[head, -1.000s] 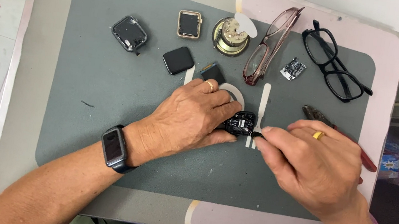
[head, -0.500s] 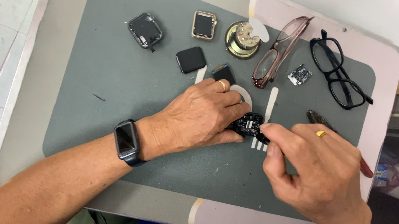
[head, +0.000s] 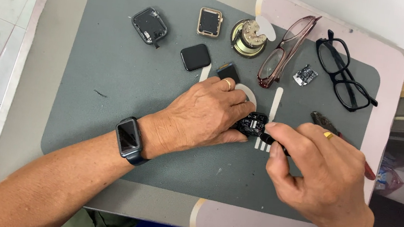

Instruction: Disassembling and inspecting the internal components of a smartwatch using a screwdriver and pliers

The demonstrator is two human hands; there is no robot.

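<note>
Pinching with our left hand (head: 201, 116), we pin the opened watch body (head: 251, 123) to the worktop's grey mat (head: 114, 65); our right hand (head: 318, 178) closes on a thin dark tool (head: 272, 142) touching it. Light, fragile: hold its edges.

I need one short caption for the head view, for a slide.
Left hand steadies an opened smartwatch body; right hand applies a thin tool.
</note>
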